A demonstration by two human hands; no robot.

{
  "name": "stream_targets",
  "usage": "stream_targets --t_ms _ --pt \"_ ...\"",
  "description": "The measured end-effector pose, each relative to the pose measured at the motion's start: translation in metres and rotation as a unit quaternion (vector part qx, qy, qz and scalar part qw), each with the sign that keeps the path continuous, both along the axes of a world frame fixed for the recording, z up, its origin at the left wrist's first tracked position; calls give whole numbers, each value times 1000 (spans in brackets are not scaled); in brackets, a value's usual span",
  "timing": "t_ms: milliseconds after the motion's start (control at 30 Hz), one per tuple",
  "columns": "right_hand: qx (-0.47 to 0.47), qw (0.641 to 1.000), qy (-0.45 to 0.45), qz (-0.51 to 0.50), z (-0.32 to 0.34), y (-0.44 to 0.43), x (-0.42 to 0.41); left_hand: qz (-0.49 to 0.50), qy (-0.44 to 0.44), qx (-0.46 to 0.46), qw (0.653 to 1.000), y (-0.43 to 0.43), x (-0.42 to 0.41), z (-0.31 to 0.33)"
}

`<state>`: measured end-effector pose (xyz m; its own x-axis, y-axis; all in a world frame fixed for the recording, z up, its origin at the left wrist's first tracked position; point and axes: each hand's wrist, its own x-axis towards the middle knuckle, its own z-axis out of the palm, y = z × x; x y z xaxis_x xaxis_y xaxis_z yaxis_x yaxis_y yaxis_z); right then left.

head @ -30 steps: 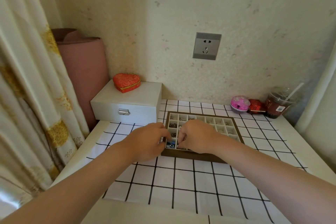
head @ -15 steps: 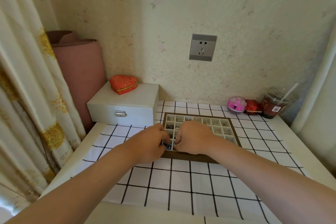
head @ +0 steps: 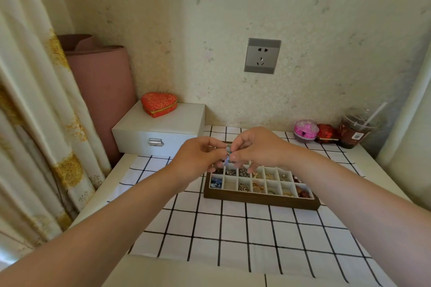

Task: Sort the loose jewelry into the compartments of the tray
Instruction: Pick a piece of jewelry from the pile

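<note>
I saw a small blue-and-silver piece of jewelry [head: 228,158] held up in the air, caught between both sets of fingers. The left hand [head: 198,162] pinched it from one side, its fingers [head: 215,152] curled in and clamped on the piece. The right hand [head: 258,149] pinched it from the other side, its fingertips also closed on it. The two hands almost met around it, and I could not tell what kind of piece it was.

Just below the fingers and a little toward me lay the wooden tray [head: 261,201] with its cream dividers, resting on a black-and-white checked cloth [head: 233,235] that covered the tabletop [head: 186,275]. Under the left fingers, the near-left compartment held blue pieces [head: 215,184]. To the right of that, along the near row, sat gold rings [head: 257,188], and at the far right end dark red beads [head: 303,193]. The row directly beneath the fingers held small dark metal bits [head: 242,172].

Left of the fingers stood a white box [head: 158,133] with a metal clasp, and a red heart-shaped case [head: 159,103] sat on its lid. Beyond that were a pink roll [head: 102,91] and a pale curtain [head: 35,123]. Above the fingers, a grey wall socket [head: 262,56] was set in the wall. Well to their right I saw a pink round case [head: 306,130], a red box [head: 326,133] and a drink cup [head: 355,131] with a straw.
</note>
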<state>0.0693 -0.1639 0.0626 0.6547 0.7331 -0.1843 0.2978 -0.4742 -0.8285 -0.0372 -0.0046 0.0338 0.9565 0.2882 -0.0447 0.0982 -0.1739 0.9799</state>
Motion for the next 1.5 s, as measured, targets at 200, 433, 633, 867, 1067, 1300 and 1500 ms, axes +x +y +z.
stream_targets --t_ms 200,433,633,867,1067,1300,1500 --pt "76 986 139 -42 0 0 -5 -29 25 -112 993 -3 1 4" --pt "68 977 200 -41 2 -4 -1 -39 79 -81 993 3 -3 7" --pt "99 989 107 -35 9 3 -4 1 94 -174 980 4 3 9" --pt "121 984 116 -55 11 1 -4 28 75 -150 986 1 5 16" --pt "-6 985 164 -52 -9 -4 -2 3 140 -87 986 -7 -5 3" --pt "-160 986 0 -48 -30 12 -13 -40 230 -3 972 -10 -9 -2" --pt "-254 951 -175 -9 -42 28 -13 -87 255 85 959 -7 -7 9"
